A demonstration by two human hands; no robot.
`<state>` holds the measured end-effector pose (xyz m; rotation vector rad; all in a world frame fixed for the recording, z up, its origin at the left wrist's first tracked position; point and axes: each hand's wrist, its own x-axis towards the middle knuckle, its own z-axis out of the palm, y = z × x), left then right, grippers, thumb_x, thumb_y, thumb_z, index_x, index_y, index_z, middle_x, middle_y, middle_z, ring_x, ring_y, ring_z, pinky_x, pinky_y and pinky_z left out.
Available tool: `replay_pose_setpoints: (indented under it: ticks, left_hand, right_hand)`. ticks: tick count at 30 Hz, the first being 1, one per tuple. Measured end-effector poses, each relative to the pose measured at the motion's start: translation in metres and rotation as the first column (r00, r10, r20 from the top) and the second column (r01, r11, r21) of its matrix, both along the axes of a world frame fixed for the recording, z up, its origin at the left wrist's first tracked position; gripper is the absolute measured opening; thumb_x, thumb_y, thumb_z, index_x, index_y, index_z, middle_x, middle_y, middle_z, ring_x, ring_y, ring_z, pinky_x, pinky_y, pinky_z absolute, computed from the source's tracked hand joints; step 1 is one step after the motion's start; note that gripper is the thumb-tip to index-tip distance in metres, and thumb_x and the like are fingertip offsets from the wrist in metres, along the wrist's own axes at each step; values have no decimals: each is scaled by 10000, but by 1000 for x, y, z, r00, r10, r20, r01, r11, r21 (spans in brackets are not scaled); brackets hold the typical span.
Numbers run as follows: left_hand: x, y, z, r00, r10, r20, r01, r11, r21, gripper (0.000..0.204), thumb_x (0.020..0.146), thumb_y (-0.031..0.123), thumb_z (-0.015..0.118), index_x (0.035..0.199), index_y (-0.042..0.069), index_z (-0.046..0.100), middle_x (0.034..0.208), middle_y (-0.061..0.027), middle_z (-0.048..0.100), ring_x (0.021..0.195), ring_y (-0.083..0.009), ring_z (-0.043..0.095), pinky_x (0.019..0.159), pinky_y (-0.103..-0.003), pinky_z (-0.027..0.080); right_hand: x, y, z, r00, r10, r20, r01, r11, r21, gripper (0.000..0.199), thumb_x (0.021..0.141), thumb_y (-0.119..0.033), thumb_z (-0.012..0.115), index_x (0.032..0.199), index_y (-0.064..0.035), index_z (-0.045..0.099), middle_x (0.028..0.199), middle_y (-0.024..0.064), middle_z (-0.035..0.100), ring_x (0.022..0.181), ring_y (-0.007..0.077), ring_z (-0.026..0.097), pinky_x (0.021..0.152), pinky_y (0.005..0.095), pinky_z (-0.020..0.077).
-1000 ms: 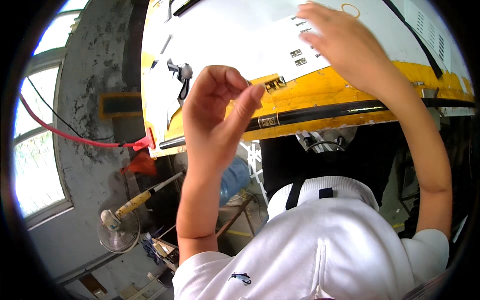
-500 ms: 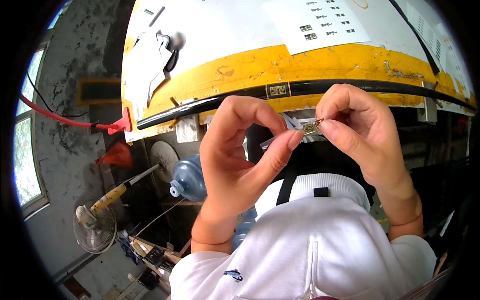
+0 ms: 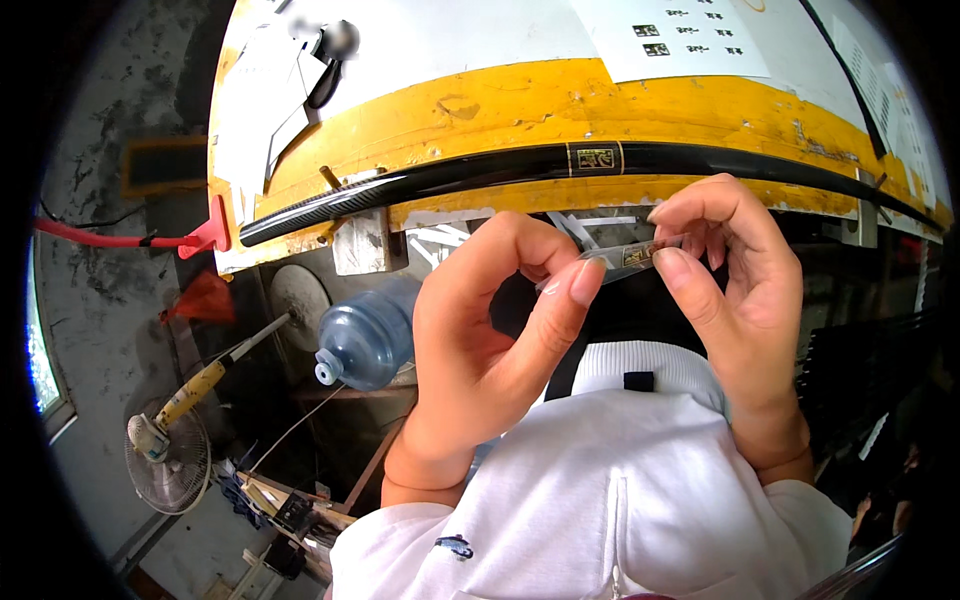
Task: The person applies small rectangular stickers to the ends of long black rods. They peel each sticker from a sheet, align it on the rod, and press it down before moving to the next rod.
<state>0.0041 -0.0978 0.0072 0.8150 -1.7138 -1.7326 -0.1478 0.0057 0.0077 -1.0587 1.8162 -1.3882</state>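
A small clear film decal (image 3: 637, 256) with a dark and gold patch is stretched between my hands, just off the near table edge. My left hand (image 3: 500, 330) pinches its left end between thumb and index finger. My right hand (image 3: 735, 275) holds the other end near its thumb; the exact contact is partly hidden by the fingers. Beyond the hands lies a long glossy black tube (image 3: 460, 172) along the table edge. A square gold-on-black label (image 3: 596, 159) sits on the tube between two thin gold lines.
The white table (image 3: 470, 40) has a worn yellow border. On it lie a printed decal sheet (image 3: 690, 55) and a black-handled tool (image 3: 322, 85). Metal brackets (image 3: 365, 240) flank the edge. Below left are a blue water bottle (image 3: 365, 340), a fan (image 3: 170, 455) and a red hose (image 3: 110, 236).
My view has shifted, so the table and tube appear higher and turned slightly. The decal shows more of its clear film between my hands, and my right index finger has lifted away from the thumb.
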Motion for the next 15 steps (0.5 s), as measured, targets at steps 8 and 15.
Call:
replay_pose_setpoints:
  ticks: [8,15]
  left_hand:
    - [5,-13,-6,999,22,47,-23,999,30,120,861,35,691,832,-12,585,741,-39,584,683,-109,513,655,-237,433]
    - [-10,-21,-5,981,132,139,-126,991,-46,178,884,99,688,805,-1,564,664,-3,552,537,-44,473,481,-180,372]
  right_hand:
    - [-2,-10,-8,995,39,-89,-44,997,-59,83,792,-7,609,845,-36,553,884,64,508,826,132,460,756,252,351]
    - [-1,-28,-14,879,-58,-473,12,995,-100,81,779,-2,614,821,-35,552,967,105,491,857,180,459,798,294,373]
